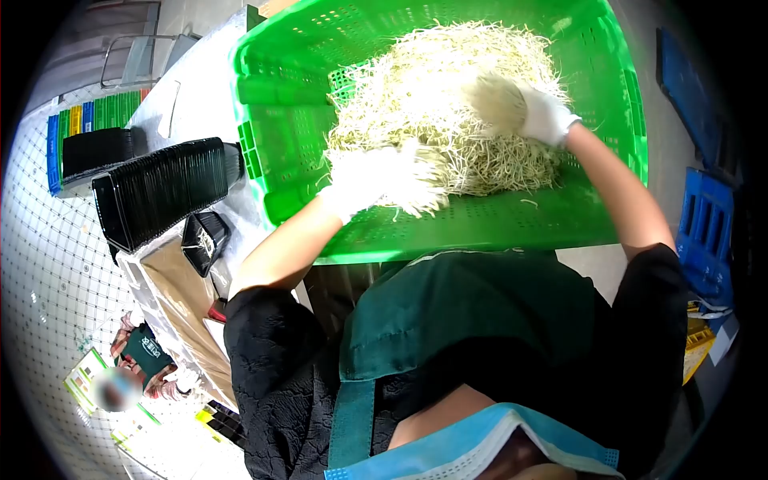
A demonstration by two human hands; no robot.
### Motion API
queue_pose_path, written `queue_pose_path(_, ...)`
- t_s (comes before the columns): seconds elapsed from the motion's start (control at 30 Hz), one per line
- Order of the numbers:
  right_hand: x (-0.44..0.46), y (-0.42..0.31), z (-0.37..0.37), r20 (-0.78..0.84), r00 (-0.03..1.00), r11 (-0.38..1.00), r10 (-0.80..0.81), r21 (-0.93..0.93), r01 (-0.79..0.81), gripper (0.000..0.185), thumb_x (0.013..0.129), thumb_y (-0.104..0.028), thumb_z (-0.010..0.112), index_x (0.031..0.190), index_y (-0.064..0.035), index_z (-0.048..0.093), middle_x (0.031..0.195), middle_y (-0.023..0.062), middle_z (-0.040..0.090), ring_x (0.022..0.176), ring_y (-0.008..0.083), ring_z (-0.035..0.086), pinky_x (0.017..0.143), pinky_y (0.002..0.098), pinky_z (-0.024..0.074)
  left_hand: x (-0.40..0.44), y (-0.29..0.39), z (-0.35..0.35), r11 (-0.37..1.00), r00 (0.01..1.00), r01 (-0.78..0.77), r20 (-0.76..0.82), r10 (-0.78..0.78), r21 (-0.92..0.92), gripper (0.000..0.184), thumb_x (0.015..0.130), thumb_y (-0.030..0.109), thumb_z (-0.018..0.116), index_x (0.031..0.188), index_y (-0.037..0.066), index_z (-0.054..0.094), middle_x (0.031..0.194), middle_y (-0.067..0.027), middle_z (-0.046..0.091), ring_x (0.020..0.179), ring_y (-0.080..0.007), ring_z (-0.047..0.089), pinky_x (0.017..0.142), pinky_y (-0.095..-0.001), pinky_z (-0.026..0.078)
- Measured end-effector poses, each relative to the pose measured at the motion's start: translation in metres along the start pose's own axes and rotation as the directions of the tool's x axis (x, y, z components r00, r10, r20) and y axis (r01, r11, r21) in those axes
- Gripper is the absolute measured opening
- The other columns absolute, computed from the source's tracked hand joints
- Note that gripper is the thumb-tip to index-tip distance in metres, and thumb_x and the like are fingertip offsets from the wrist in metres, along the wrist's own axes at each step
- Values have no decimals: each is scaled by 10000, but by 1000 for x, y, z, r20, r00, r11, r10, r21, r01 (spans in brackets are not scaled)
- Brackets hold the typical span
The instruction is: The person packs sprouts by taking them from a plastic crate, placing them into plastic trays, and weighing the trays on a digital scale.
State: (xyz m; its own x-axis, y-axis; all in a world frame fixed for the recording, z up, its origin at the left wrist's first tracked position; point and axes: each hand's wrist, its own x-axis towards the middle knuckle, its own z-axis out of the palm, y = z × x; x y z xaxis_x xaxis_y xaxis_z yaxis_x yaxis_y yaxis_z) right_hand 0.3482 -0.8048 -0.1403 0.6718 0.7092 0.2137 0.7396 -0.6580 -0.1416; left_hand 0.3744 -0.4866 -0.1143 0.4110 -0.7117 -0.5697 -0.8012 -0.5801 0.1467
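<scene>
Green crate (480, 237): sprouts (448, 100) heaped inside.
Left hand (358, 178): curled around sprouts, as far as I can tell (glare).
Right hand (547, 118): closed around a bunch (496, 102).

A long stack of black trays (164, 192) lay at the edge of the pale counter (210, 60), with a separate black tray (206, 242) near it. At lower left was another person (150, 352) in a dark green apron and plaid sleeves. At right were a blue crate (704, 228) and a yellow crate (698, 348).
</scene>
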Motion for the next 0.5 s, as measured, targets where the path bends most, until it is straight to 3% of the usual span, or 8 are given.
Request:
queue_pose_path(0.03, 2, 0, 7, -137, 984, 988, -117, -114, 102, 601, 793, -165, 657, 1305, 1, 389, 1284, 165, 511, 1141, 220, 530, 948, 330, 460, 12, 17, -11, 1000, 1000, 5, -4, -5, 0, 506, 936, 359, 405, 1383, 124, 371, 1123, -125, 625, 914, -263, 608, 857, -429, 445)
queue_pose_path(0.07, 20, -3, 15, 315, 841, 820, 439, 242, -519, 724, 810, -276, 623, 1375, 7, 269, 1364, 179, 415, 1218, 249, 458, 981, 346, 432, 27, 32, -24, 996, 997, -78, -17, 79, 36, 506, 930, 316, 412, 1390, 113, 361, 1197, -144, 576, 1022, -268, 563, 916, -454, 404)
queue_pose_path(0.1, 35, -4, 19, 789, 292, 224, 541, 199, -954, 857, 826, -387, 589, 1444, 13, 150, 1445, 193, 319, 1295, 277, 386, 1013, 362, 403, 41, 43, -30, 984, 986, -163, -22, 165, 74, 507, 925, 273, 420, 1398, 102, 352, 1271, -163, 527, 1131, -272, 519, 976, -478, 363)
queue_pose_path(0.13, 38, -12, 11, 768, 386, 300, 511, 262, -917, 912, 752, -448, 661, 1386, 61, 249, 1383, 257, 372, 1240, 285, 438, 1002, 357, 411, 61, 44, -18, 984, 986, -164, -20, 166, 74, 507, 925, 273, 420, 1398, 102, 352, 1271, -163, 527, 1131, -272, 519, 976, -478, 363)
queue_pose_path(0.2, 37, -3, 23, 765, 365, 385, 531, 166, -908, 945, 699, -404, 716, 1373, 76, 259, 1355, 255, 393, 1204, 285, 454, 999, 336, 415, 98, 38, 27, 871, 867, -269, -496, 33, -412, 561, 902, 231, 439, 1426, 94, 296, 1400, -160, 393, 1319, -305, 324, 1067, -522, 233)
queue_pose_path(0.33, 38, 32, 48, 805, 376, 288, 459, 266, -920, 1060, 630, -447, 757, 1345, 139, 237, 1320, 284, 417, 1177, 264, 482, 986, 312, 415, 86, 25, 54, 996, 875, 57, -484, -16, 71, 586, 903, 240, 440, 1442, 98, 259, 1480, -152, 258, 1382, -314, 198, 1090, -559, 133)
queue_pose_path(0.43, 70, 0, 54, 870, 281, 346, 406, 138, -928, 1181, 614, -604, 728, 1385, 114, 194, 1360, 298, 369, 1215, 282, 457, 1031, 352, 360, 91, 16, 53, 968, 856, -47, -509, -89, -248, 610, 898, 251, 446, 1447, 86, 238, 1484, -179, 239, 1378, -330, 207, 1067, -603, 133)
queue_pose_path(0.5, 85, -53, 49, 776, 307, 627, 551, -142, -766, 1171, 614, -650, 714, 1402, 55, 209, 1385, 261, 327, 1232, 305, 416, 1030, 385, 345, 93, 24, 49, 918, 853, -37, -491, -177, -394, 603, 895, 212, 438, 1444, 67, 236, 1485, -200, 227, 1369, -341, 229, 1062, -602, 146)
